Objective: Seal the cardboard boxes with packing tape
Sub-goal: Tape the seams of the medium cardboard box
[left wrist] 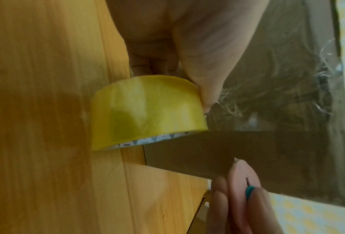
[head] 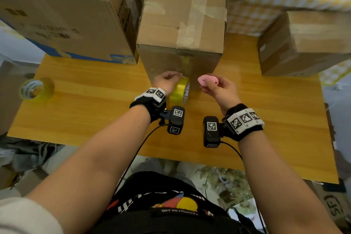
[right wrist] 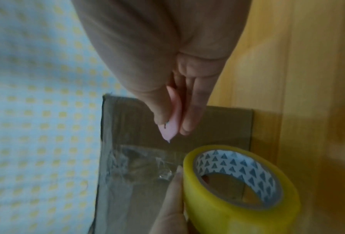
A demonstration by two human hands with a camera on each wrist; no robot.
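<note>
Head view, left to right across the light wooden table (head: 95, 119).

9 o'clock edge: a spare roll of yellowish clear tape (head: 36, 90) lies flat, well apart from both hands.

10 o'clock: a large brown cardboard box with a blue bottom band (head: 62, 15), side printing blurred.

12 o'clock, centre: a tall brown cardboard box with old tape strips on its top (head: 182, 15). A strip of clear tape runs down its near face.

Left hand (head: 167, 81): fingers curled round a yellow roll of packing tape (head: 179, 92), which stands on edge just below the centre box's near face; thumb lies against the roll beside the crinkled tape end.

Right hand (head: 218, 89): thumb and fingers pinch a small pink oval cutter (head: 207, 80), its tip near the box face, just right of the roll. Contact with tape: cannot tell.

2 o'clock: a low brown cardboard box (head: 303, 43).
</note>
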